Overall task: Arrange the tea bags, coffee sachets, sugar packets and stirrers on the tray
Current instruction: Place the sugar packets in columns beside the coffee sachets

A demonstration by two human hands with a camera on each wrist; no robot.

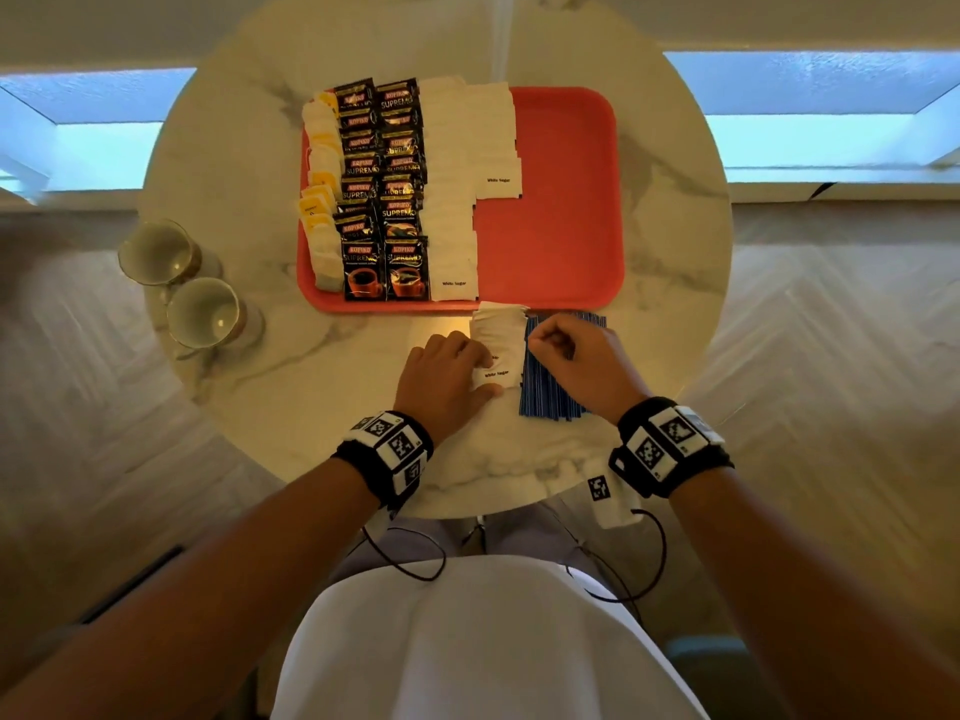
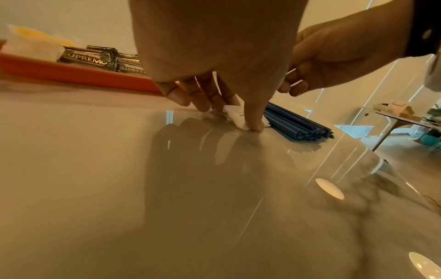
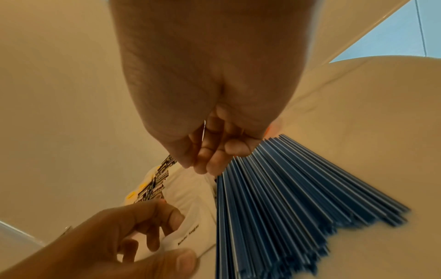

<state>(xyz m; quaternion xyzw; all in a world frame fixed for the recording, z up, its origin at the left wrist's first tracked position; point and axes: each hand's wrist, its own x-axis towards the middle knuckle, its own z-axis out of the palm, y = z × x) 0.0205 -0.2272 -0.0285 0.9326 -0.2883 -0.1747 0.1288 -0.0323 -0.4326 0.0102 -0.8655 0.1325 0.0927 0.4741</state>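
A red tray (image 1: 566, 200) holds a column of tea bags (image 1: 322, 200), two columns of black coffee sachets (image 1: 384, 189) and rows of white sugar packets (image 1: 452, 200); its right half is bare. In front of the tray lies a loose pile of sugar packets (image 1: 501, 330) beside a bundle of blue stirrers (image 1: 550, 387) (image 3: 286, 198). My left hand (image 1: 491, 375) (image 2: 235, 115) pinches the nearest sugar packet (image 1: 498, 375) between thumb and fingers. My right hand (image 1: 535, 343) (image 3: 207, 164) is curled above the stirrers' far end, with a thin white packet edge showing between its fingers.
Two empty cups (image 1: 161, 252) (image 1: 205, 311) stand at the left rim of the round marble table (image 1: 260, 148). The table's near edge runs just under my wrists. A tagged white card (image 1: 605, 491) hangs off that edge.
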